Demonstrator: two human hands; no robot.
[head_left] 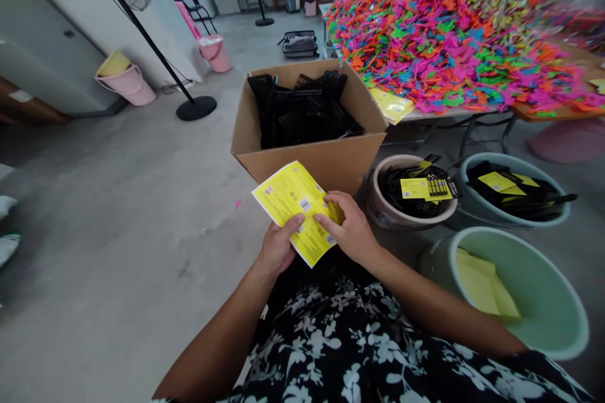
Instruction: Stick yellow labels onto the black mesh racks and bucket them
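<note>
A yellow printed sheet (295,201) with barcodes and small text is held tilted above my lap. My left hand (280,245) grips its lower left edge, thumb on top and fingers underneath. On the right side, my right hand (350,227) holds the same sheet, its thumb and fingers pressed to the printed face. Whether it is one sheet or a thin stack, I cannot tell. Just beyond the sheet stands an open cardboard box (312,154), with black plastic pieces (307,110) inside.
To the right are a pink bucket (378,204) and a blue bucket (513,157), both with black pieces and yellow cards. A green bucket (558,302) holds yellow sheets. A colourful heap (444,31) covers the table behind. A fan stand (196,108) is at left.
</note>
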